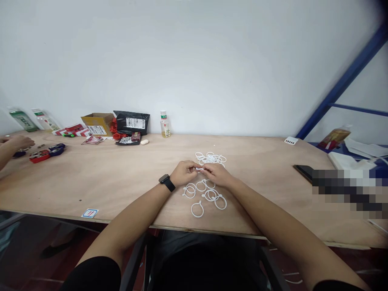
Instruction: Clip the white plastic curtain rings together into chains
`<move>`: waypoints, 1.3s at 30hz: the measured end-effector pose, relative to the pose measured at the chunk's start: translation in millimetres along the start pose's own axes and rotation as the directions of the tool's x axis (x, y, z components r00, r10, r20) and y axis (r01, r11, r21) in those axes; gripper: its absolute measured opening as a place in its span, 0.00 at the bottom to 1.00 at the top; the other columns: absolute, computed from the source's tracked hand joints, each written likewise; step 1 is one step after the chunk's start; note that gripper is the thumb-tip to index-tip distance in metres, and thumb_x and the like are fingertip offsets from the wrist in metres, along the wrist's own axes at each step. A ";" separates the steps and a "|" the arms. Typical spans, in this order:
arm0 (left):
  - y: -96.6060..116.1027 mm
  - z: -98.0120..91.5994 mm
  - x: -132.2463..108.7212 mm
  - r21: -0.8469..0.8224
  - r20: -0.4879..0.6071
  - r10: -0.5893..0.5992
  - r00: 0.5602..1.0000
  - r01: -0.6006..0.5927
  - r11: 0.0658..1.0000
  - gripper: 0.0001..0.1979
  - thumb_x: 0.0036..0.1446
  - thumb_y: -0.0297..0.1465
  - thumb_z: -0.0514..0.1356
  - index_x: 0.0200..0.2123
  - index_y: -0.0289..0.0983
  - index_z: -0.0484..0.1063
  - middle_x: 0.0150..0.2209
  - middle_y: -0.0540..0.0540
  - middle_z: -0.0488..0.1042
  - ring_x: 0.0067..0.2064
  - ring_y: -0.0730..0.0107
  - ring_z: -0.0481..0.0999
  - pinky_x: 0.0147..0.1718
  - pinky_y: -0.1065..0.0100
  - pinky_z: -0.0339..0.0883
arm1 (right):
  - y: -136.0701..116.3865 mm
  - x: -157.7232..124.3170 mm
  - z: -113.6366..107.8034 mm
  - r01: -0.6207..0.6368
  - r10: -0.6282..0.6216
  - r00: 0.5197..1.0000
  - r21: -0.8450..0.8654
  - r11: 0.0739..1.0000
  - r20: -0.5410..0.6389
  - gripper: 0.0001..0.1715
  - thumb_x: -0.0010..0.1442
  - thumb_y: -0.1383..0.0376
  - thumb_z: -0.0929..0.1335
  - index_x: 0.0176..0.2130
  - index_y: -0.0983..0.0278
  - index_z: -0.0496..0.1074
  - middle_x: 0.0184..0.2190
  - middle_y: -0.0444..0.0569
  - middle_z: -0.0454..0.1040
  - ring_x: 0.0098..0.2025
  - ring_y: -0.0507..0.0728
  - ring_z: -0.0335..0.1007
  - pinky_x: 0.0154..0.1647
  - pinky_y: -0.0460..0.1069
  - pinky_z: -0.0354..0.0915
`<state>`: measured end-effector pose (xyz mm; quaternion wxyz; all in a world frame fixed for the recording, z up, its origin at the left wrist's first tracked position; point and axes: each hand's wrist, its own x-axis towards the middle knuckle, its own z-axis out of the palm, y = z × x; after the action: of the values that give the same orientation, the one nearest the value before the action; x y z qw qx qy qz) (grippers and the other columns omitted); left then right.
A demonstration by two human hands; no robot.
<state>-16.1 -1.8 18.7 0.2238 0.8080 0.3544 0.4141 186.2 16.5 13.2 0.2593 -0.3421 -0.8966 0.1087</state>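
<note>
My left hand, with a black watch on its wrist, is closed at the fingertips on a small white plastic piece, which looks like part of a curtain ring. From the other side my right hand pinches the same piece, and the fingers hide most of it. Just beyond both hands lies a pile of white curtain rings. Several more rings with small eyelets are spread on the near side, one single ring lying closest to the table's front edge.
A wooden table runs along the wall. At the back stand a bottle, a black parcel bag and a cardboard box. A phone and white charger lie right. Another person's hand is at far left.
</note>
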 end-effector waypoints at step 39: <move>-11.6 7.5 -2.7 0.316 0.339 -0.119 0.933 0.006 0.949 0.06 0.47 0.26 0.61 0.31 0.36 0.77 0.33 0.48 0.76 0.33 0.70 0.74 0.34 0.72 0.65 | 10.7 0.9 0.0 -0.135 0.132 0.987 -0.035 0.990 -0.087 0.13 0.59 0.62 0.67 0.43 0.61 0.77 0.33 0.47 0.79 0.34 0.54 0.73 0.36 0.47 0.62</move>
<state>-15.4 3.2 5.4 0.1675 0.8825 0.3946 0.1937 191.6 25.0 9.6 0.2823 -0.4109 -0.8619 0.0931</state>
